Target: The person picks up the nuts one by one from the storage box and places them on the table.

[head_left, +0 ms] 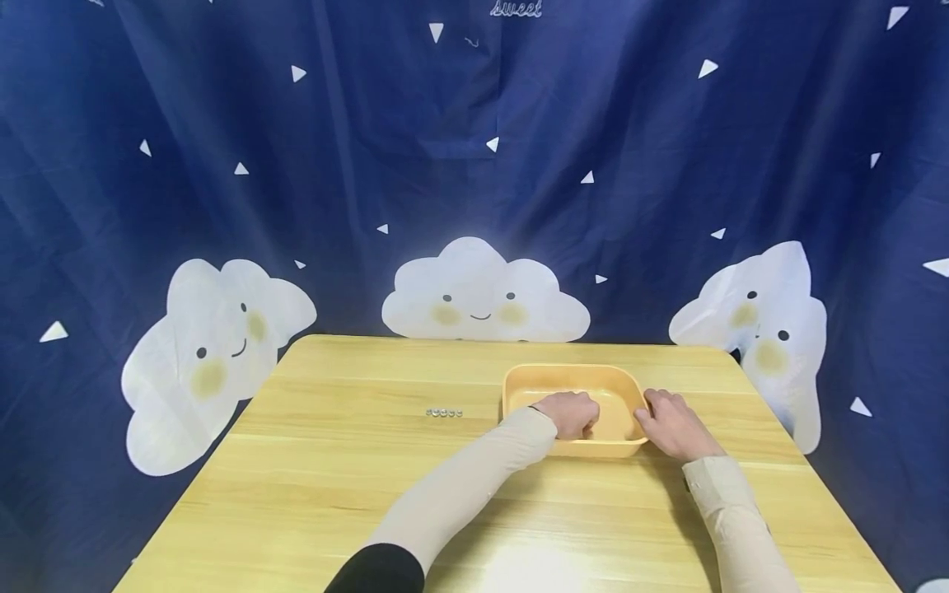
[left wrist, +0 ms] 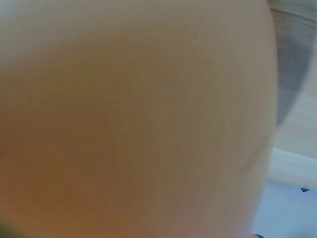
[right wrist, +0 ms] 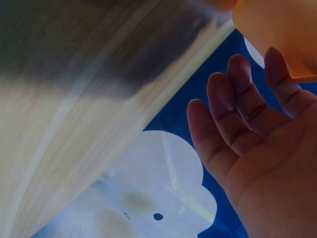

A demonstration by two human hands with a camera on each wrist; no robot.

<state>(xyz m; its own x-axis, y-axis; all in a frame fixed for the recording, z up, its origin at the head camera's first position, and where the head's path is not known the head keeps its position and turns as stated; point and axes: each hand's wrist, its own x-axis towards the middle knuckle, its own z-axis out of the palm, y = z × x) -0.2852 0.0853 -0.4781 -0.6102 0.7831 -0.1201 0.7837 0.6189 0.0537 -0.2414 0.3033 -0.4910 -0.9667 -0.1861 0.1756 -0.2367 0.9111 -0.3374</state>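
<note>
An orange-yellow plastic bin [head_left: 567, 376] stands on the wooden table. My left hand [head_left: 569, 414] reaches down inside it, knuckles up and fingers bent toward the floor of the bin. The fingertips are hidden, so I cannot tell whether they hold anything. At the bin's right end my right hand [head_left: 676, 424] holds the rim, thumb at the edge. In the right wrist view its other fingers [right wrist: 220, 94] are loosely bent, the index finger over the bin's wall [right wrist: 277, 29]. Left of the bin, several small shiny silver pieces [head_left: 443, 413] lie in a short row.
The light wooden table [head_left: 334, 494] reaches back to a dark blue curtain [head_left: 415, 165] printed with white clouds and triangles. Blurred close-up skin fills most of the left wrist view.
</note>
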